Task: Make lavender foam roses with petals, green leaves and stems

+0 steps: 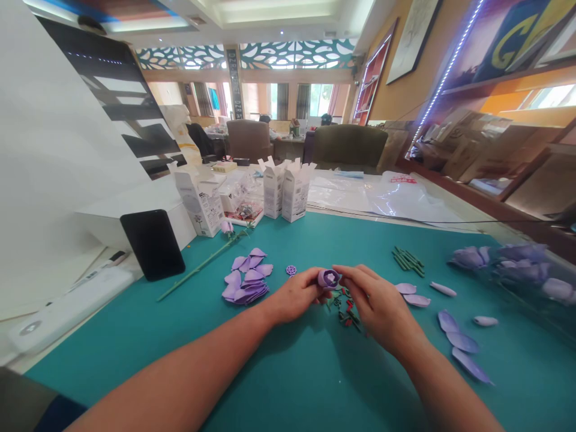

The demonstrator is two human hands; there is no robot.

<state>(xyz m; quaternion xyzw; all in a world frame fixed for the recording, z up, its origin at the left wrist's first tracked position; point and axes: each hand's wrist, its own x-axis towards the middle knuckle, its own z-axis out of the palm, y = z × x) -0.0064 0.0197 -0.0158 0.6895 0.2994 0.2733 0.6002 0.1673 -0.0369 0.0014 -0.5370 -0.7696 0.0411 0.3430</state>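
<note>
A small purple cup-shaped flower piece [328,278] with a pale centre is held by my left hand [297,294], its fingers closed round it. My right hand [375,300] touches the piece's right side with thumb and fingers pinched together. Below and between the hands lie small green and red parts [348,312], partly hidden. A purple openwork disc [291,270] rests just left of the piece. Further left is a pile of purple petals [245,291]. To the right are loose petals [463,342] and short green sticks [407,261].
A green mat [180,336] covers the table. A black phone [153,245] leans at the left beside a long-stemmed flower [198,268]. White boxes [294,192] stand behind. Purple flowers [522,267] lie at the far right. People sit in the background.
</note>
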